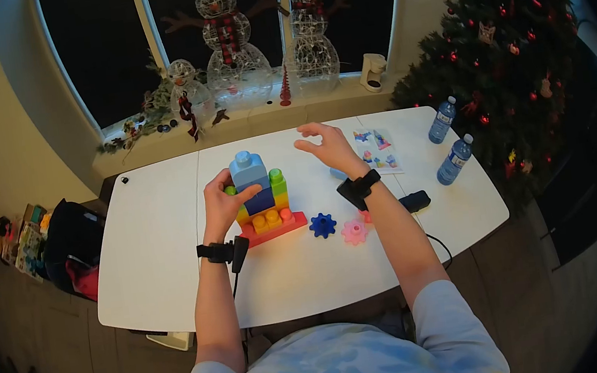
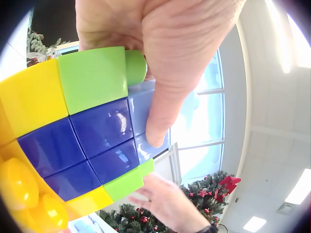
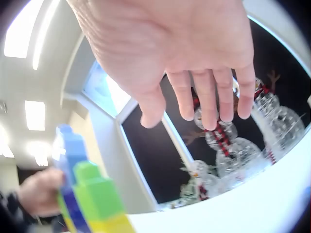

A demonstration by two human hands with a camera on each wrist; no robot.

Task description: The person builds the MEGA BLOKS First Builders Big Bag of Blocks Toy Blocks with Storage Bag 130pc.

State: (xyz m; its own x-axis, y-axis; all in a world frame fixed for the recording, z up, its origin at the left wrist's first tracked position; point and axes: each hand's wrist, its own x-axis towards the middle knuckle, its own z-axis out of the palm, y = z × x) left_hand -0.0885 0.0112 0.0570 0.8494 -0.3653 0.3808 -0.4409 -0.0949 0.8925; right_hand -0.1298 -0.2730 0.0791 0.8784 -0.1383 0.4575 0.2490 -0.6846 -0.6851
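Observation:
A stacked toy-block tower stands on a red base (image 1: 274, 228) left of the table's middle. Its rows are yellow, green and dark blue (image 1: 261, 202), topped by light blue blocks (image 1: 248, 170). My left hand (image 1: 220, 205) grips the upper part of the tower. In the left wrist view its thumb (image 2: 163, 114) lies across the light blue block's front, and the other fingers are hidden behind. Green blocks (image 2: 93, 80) flank the dark blue ones. My right hand (image 1: 329, 147) hovers to the tower's right, holding nothing, its fingers (image 3: 209, 104) spread and loosely bent in the right wrist view.
A dark blue gear (image 1: 323, 225) and a pink gear (image 1: 354, 232) lie right of the base. Behind my right wrist are a picture sheet (image 1: 387, 163) and a black device (image 1: 415, 202). Two water bottles (image 1: 455, 160) stand at the right. Wire snowmen (image 1: 235, 67) line the sill.

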